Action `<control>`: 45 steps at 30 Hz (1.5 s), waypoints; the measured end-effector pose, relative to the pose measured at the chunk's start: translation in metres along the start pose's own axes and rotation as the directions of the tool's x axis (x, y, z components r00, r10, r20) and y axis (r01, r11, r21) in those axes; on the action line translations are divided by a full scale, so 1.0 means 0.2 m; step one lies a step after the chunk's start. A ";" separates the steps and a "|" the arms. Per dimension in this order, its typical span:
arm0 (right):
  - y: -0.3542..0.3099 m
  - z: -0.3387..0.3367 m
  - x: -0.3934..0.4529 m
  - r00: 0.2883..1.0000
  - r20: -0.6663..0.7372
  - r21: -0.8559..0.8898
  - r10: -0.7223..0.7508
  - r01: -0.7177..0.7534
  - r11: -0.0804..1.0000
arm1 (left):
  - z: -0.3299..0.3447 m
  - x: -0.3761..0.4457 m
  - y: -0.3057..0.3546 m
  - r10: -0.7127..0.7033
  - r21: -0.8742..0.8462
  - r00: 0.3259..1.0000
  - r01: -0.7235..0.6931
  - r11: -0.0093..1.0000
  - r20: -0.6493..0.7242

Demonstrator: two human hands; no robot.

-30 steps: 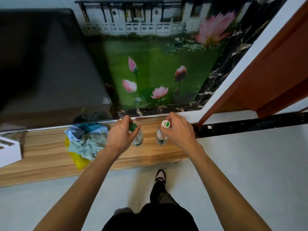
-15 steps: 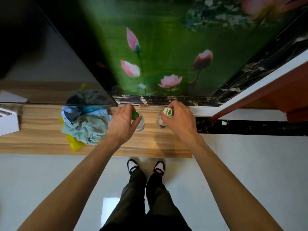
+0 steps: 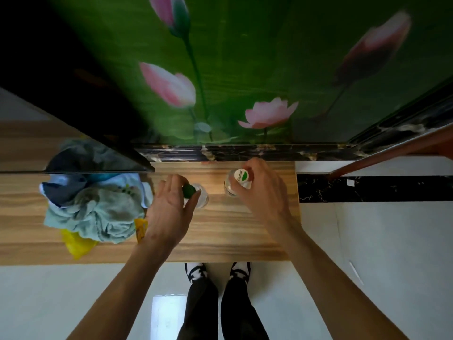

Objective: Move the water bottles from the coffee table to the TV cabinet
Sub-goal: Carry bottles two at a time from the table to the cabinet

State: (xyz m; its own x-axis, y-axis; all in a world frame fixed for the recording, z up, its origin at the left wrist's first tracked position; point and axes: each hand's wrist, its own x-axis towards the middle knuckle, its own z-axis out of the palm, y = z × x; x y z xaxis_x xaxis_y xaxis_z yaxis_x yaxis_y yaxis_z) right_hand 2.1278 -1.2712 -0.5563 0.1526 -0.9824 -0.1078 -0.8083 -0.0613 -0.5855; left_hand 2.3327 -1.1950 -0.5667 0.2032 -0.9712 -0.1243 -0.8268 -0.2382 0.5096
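Wooden TV cabinet [image 3: 232, 231] under my view, both bottles down on it.
Since a moment ago my left hand [image 3: 169, 212] has loosened off the green-capped bottle [image 3: 193, 195]; at two o'clock my right hand [image 3: 262, 192] still pinches the white-capped bottle [image 3: 236, 182].

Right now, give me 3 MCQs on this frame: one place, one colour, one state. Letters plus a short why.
1. Where do the two bottles stand?
A. on the floor
B. on the wooden cabinet top
C. on the pile of cloth

2. What colour is the cap of the bottle at the left hand?
A. green
B. red
C. white

3. How is the right hand?
A. hanging open at the side
B. flat on the wood
C. closed on the neck of a bottle

B: both the left bottle and the right bottle rest upright on the cabinet top.
A: a dark green cap shows by the left hand.
C: the right hand wraps the neck.
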 end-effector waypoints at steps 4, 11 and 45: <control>0.05 0.15 0.06 1.000 0.018 0.002 -0.007 0.007 1.000 | 0.12 0.08 -0.12 -0.031 0.006 0.999 0.031 1.000 -0.030; 0.09 0.31 0.11 0.998 0.064 -0.066 -0.007 0.011 0.998 | 0.28 0.19 -0.25 -0.021 0.052 0.999 0.023 0.998 -0.042; 0.00 0.67 0.23 0.976 0.193 -0.048 -0.099 0.111 0.993 | 0.41 0.38 -0.35 -0.008 0.111 1.000 0.008 0.994 0.002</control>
State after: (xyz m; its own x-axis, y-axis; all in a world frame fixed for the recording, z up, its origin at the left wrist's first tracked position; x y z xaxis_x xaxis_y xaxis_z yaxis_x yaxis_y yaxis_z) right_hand 2.2113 -1.2925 -0.6685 0.3389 -0.9189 -0.2019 -0.8129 -0.1780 -0.5545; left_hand 2.3635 -1.2512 -0.6820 0.2093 -0.9692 -0.1301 -0.8781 -0.2448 0.4111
